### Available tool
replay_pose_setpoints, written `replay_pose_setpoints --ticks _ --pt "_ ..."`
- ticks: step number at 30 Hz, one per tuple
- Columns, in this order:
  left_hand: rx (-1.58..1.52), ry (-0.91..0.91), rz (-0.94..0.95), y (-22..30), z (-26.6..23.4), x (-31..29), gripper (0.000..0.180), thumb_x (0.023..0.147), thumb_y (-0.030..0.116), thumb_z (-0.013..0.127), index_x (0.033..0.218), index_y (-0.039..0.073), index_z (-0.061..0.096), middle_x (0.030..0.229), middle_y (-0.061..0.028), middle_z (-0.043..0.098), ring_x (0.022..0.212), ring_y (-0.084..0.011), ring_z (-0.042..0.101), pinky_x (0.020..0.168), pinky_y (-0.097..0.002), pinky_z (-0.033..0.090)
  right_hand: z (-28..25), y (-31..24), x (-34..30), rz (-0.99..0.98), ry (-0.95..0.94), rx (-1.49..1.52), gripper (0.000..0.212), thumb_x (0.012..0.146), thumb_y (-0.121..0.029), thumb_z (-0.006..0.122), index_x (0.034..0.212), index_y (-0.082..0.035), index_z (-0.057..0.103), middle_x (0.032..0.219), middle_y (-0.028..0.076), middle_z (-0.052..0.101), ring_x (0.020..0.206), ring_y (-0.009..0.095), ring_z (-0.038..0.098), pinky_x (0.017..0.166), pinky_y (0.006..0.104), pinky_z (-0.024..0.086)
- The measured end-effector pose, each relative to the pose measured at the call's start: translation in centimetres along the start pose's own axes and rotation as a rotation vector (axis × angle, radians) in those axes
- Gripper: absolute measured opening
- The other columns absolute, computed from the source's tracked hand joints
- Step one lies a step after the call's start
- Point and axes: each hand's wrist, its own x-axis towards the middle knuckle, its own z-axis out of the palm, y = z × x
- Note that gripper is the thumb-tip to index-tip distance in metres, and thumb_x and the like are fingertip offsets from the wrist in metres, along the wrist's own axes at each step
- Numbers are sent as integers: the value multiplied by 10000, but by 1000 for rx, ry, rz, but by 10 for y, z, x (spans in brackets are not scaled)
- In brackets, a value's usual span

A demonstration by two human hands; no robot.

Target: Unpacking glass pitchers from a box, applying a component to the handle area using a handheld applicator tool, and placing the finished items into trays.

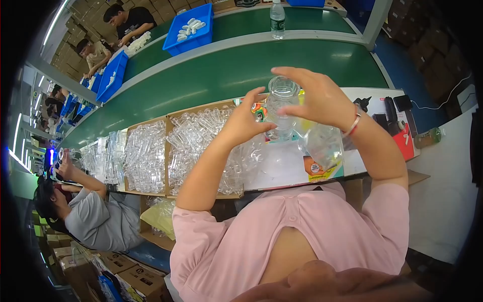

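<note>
A clear, round-mouthed plastic container (283, 103) stands upright in front of me, perhaps several nested pieces. My left hand (247, 120) is at its left side, thumb and fingers apart. My right hand (322, 98) curves round its right side, fingers spread beyond the rim and thumb across its front. Neither hand visibly grips it; light contact cannot be made out. Near my right wrist lies another clear, see-through piece (323, 145), its exact shape unclear. Beneath them is a white board with colourful printed patches (282, 163).
Cardboard trays of clear plastic parts (201, 141) lie to the left. Beyond runs a green conveyor (226, 75) with a water bottle (277, 21) and a blue bin (188, 30). Black items (390, 110) sit at the right. A co-worker in grey (95, 216) sits at left.
</note>
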Motion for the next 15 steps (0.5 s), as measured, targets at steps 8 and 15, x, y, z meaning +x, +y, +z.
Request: replay_pose_setpoints --ticks 8,15 --pt "-224 -69 -87 -32 14 8 1002 564 158 819 1356 83 209 1269 -219 425 1220 -328 379 974 -368 342 -71 -7 37 -4 273 256 420 673 -249 699 1036 -78 574 911 93 614 813 207 607 714 273 469" --pt "-427 31 93 7 1 20 1023 534 166 842 1352 105 231 1288 -192 417 1079 -260 481 862 -328 428 -116 -18 44 -29 325 473 458 749 -239 704 1123 -38 533 958 50 600 851 104 562 758 216 451"
